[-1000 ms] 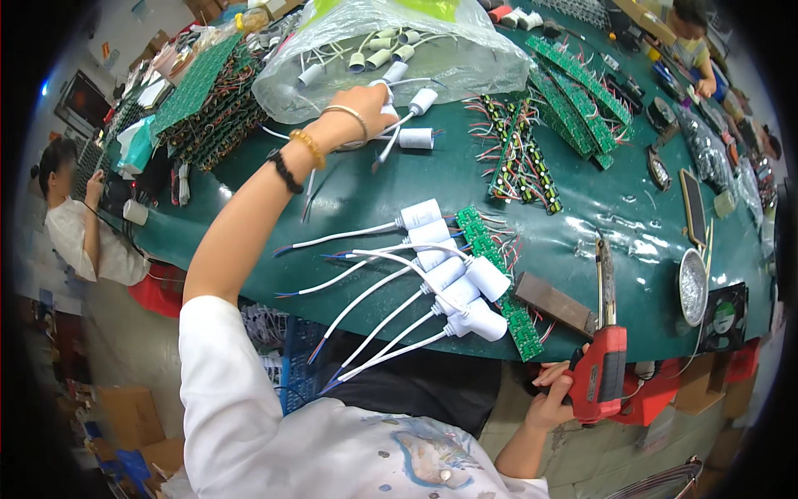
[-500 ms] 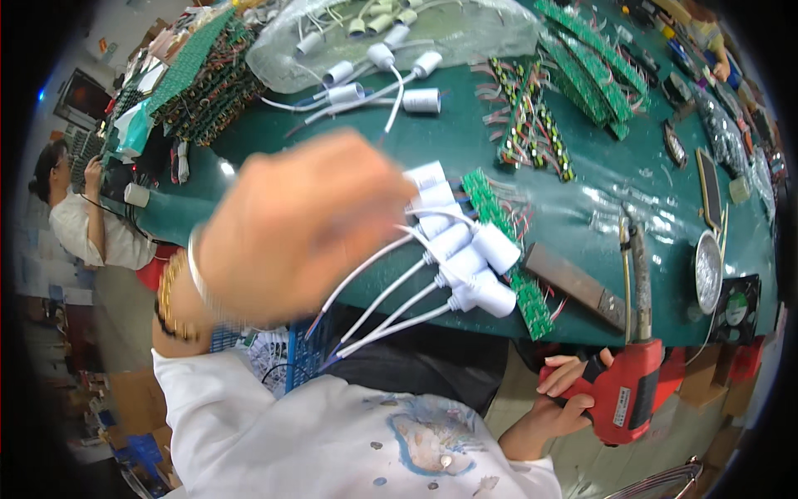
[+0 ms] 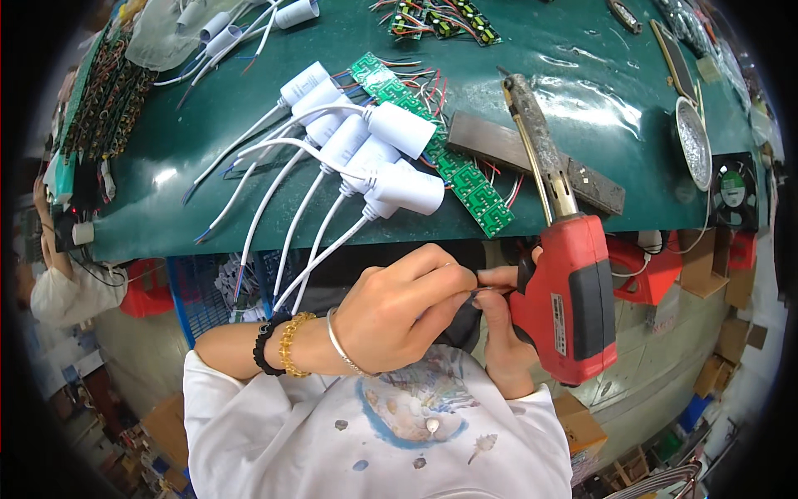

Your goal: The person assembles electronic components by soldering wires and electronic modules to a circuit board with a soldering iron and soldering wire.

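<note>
In front of my shirt, my left hand (image 3: 407, 308) is closed in a pinch, its fingertips meeting those of my right hand (image 3: 503, 333). A small dark sliver shows between the fingertips, too small to name. My right hand also has a red soldering gun (image 3: 561, 299) in its grip, partly hidden behind the gun's body, with the long metal tip pointing up over the table. Just beyond my hands, white cylindrical lamp holders (image 3: 403, 190) lie in a row against a green circuit board strip (image 3: 470, 195). Their white cables hang over the table's near edge, with stripped coloured ends.
A dark metal bar (image 3: 582, 185) lies behind the gun's tip. More lamp holders (image 3: 223, 40) and component boards (image 3: 445, 18) lie farther back. At right are a metal dish (image 3: 692, 141) and a small fan (image 3: 733, 190). A blue basket (image 3: 193, 299) stands below the table edge.
My left hand came down from above the lamp holders to meet my right. The soldering gun moved inward, towards my left hand. The view has shifted too.
</note>
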### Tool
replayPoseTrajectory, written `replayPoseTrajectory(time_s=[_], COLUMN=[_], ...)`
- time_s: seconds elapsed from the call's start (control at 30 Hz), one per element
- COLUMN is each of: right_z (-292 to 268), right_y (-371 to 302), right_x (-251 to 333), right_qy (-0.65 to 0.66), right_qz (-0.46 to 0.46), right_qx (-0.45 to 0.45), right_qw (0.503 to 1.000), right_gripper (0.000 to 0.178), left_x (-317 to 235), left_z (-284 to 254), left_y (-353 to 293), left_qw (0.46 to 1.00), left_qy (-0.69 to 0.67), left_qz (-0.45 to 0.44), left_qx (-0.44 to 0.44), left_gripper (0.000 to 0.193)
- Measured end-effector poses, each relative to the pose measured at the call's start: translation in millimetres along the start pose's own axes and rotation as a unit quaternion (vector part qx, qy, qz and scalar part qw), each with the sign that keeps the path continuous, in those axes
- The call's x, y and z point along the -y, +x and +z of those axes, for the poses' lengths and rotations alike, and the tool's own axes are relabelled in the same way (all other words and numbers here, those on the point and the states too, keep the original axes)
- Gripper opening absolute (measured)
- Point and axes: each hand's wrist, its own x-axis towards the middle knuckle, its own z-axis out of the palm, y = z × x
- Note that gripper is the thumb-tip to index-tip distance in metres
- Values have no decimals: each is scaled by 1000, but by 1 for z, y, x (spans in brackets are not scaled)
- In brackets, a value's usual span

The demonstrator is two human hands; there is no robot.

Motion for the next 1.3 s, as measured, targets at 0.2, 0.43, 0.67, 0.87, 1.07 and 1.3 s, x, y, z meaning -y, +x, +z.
replayPoseTrajectory(time_s=[0.2, 0.43, 0.67, 0.87, 1.07, 1.3], right_z=[1, 5, 14, -26, -33, -58], right_y=[5, 14, 1, 0, -27, -51], right_x=[-3, -5, -24, -27, -28, -25], right_qy=[-135, -107, 5, -136, 12, 64], right_qz=[-111, -105, -58, -183, -128, -113], right_qx=[-15, -4, -142, -43, -100, -9], right_qw=[985, 989, 988, 973, 987, 992], right_gripper=[13, 9, 57, 56, 52, 63], left_x=[-3, 0, -15, -1, 1, 4], left_z=[5, 2, -34, -31, -29, -25], left_y=[3, 5, 23, 48, 52, 52], left_qw=[998, 984, 948, 950, 942, 942], left_qy=[27, 154, 280, 287, 324, 322], left_qz=[-15, 37, 87, 111, 88, 78], left_qx=[-54, -86, -121, -58, -23, -41], left_gripper=[18, 25, 27, 22, 20, 18])
